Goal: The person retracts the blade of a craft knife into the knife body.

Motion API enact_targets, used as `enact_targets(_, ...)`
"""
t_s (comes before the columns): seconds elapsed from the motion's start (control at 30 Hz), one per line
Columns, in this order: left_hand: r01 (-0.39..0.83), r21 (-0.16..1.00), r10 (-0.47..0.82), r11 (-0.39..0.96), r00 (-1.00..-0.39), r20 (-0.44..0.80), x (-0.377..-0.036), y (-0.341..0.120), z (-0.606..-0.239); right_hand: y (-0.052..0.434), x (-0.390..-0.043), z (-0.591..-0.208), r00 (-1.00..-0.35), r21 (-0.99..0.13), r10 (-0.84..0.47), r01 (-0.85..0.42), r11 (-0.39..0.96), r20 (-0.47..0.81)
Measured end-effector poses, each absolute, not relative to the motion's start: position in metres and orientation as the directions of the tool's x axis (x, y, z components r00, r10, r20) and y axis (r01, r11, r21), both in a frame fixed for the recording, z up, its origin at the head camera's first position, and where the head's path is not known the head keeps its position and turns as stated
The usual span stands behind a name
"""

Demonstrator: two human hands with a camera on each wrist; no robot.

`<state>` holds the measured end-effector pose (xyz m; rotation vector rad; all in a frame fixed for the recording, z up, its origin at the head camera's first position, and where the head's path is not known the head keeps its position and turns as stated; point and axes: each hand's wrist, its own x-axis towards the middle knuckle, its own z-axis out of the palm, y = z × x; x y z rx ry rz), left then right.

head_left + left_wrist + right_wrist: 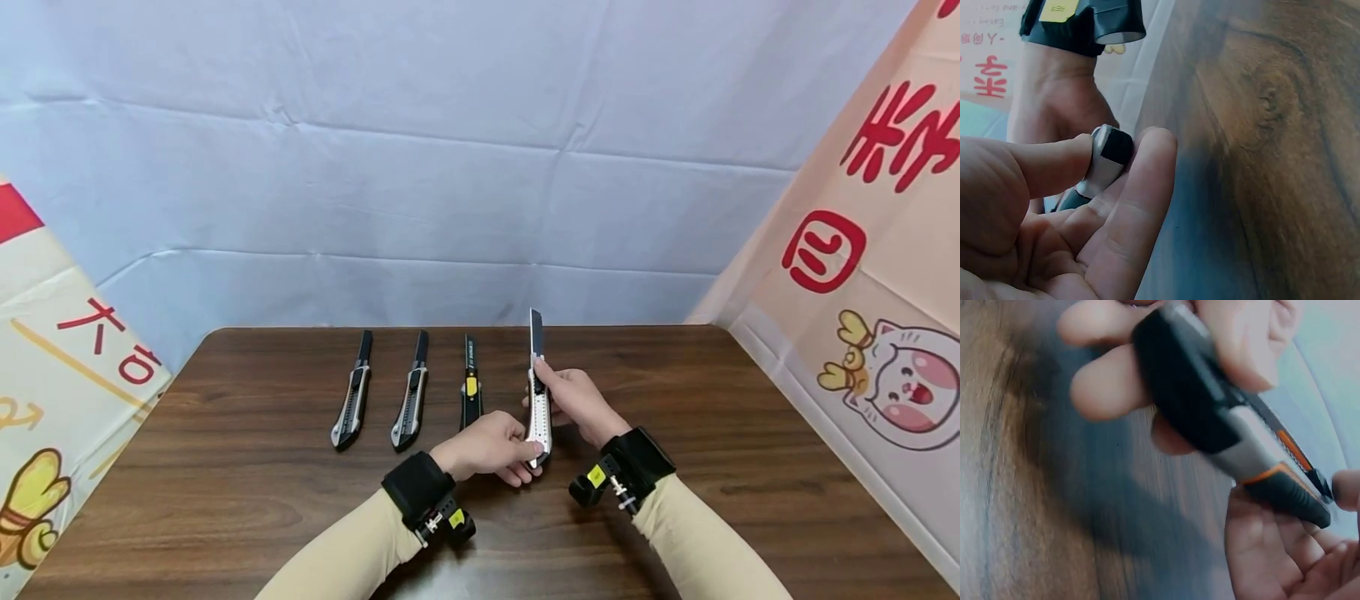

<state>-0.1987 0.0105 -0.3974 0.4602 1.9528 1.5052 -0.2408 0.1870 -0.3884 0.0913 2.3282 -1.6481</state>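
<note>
A silver and black utility knife [539, 421] is held between both hands, its blade end pointing to the back of the table. My left hand [491, 446] pinches the butt end between thumb and fingers. Higher up, my right hand [576, 400] grips the handle, its thumb near the blade end. In the left wrist view the butt of the knife [1107, 159] shows under the left thumb. Orange trim is visible on the knife [1191, 387] in the right wrist view. Left of it lies a black utility knife [471, 392] with a yellow slider, its lower end hidden by the left hand.
Two more silver and black utility knives [351, 408] lie side by side farther left on the brown wooden table [247, 467]. Behind the table hangs a pale cloth [420, 183]. Printed sheets [892, 333] flank both sides. Each wrist wears a black camera strap.
</note>
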Motion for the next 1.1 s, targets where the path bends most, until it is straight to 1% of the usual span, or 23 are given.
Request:
enact_targets(0.17, -0.100, 0.950, 0.616, 0.296, -0.740, -0.270, -0.1977, 0.0113, -0.3974, 0.1874, -0.2398, -0.3885, -0.956, -0.916, -0.111, 0.222, 0.333, -0.272)
enact_targets(0.4, -0.107, 0.945, 0.598, 0.308, -0.751, -0.280, -0.1980, 0.0123, -0.3967, 0.1879, -0.2412, -0.3893, -0.959, -0.925, -0.111, 0.213, 0.315, -0.259)
enact_targets(0.6, -0.106, 0.942, 0.597, 0.318, -0.749, -0.286, -0.1986, 0.0122, -0.3980, 0.1858, -0.2406, -0.3911, -0.966, -0.923, -0.093, 0.199, 0.330, -0.241)
enact_targets(0.87, -0.104, 0.939, 0.589, 0.328, -0.755, -0.290, -0.1991, 0.0119, -0.4005, 0.1840, -0.2431, -0.3937, -0.963, -0.928, -0.112, 0.201, 0.313, -0.246)
enact_targets(1.1, -0.096, 0.938, 0.588, 0.332, -0.757, -0.285, -0.1980, 0.0119, -0.4013, 0.1848, -0.2433, -0.3969, -0.958, -0.934, -0.154, 0.187, 0.306, -0.242)
